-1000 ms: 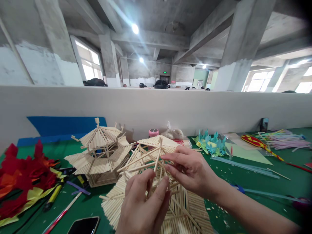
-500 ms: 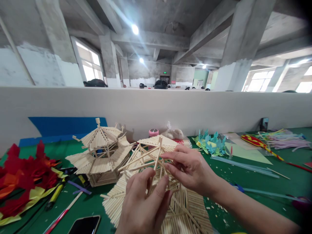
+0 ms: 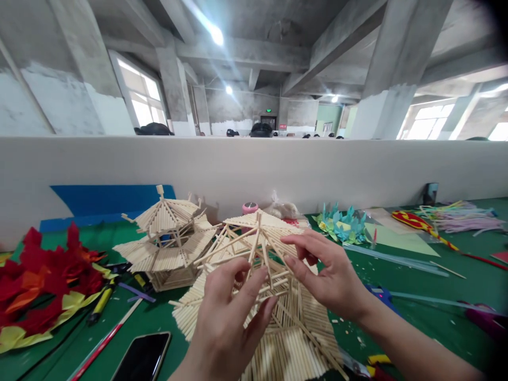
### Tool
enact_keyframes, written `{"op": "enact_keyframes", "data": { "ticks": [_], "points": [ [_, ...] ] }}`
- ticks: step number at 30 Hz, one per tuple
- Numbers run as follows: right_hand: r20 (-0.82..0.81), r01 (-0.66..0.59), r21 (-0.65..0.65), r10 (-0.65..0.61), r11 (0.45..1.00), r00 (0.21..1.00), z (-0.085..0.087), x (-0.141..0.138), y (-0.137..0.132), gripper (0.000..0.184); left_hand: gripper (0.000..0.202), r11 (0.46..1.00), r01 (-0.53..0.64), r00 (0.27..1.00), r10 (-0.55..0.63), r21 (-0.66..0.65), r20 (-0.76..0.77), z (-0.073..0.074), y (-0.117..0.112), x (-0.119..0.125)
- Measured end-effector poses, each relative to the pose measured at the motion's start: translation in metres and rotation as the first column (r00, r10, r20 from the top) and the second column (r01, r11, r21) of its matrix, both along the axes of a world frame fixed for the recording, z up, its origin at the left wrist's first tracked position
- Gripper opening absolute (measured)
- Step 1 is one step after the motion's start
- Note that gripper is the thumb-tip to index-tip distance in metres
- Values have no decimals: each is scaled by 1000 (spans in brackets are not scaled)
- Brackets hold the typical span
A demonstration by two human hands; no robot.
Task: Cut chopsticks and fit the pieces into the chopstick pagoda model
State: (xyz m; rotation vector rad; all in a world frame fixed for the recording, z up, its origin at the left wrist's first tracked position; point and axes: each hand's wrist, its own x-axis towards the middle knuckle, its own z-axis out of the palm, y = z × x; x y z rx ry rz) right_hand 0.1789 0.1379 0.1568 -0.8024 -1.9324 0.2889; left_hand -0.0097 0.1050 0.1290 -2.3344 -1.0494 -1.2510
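Observation:
A tiered pavilion model of thin wooden sticks stands in front of me, its upper roof partly an open frame of sticks meeting at a peak. My left hand is at the frame's near left, thumb and forefinger closed around a slanting wooden stick below the peak; the exact contact is partly hidden. On the right of the peak, my right hand has its thumb and forefinger apart, the tips close to another slanting stick, with nothing seen held.
A similar stick pavilion stands at left, near red paper shapes. A phone lies front left. Right are a teal paper flower, a blue glue gun and clear glue sticks. A white partition runs behind.
My right hand has moved right, away from the peak's centre, and its fingers have spread. My left hand stays at the frame's left. The view has shifted slightly.

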Motion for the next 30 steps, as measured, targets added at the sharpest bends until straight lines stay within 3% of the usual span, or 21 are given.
{"op": "enact_keyframes", "data": {
  "ticks": [11, 30],
  "points": [
    [136, 99, 76, -109, 992, 985, -7, -13, -18, 27, 30, 1000, -16, 999, 17, 24, -44, -2, 2, -1],
    [143, 81, 48, -87, 996, 986, -9, -12, -16, 23, 32, 999, -23, 997, 24, 26, -73, -1, 2, -2]
  ]
}}
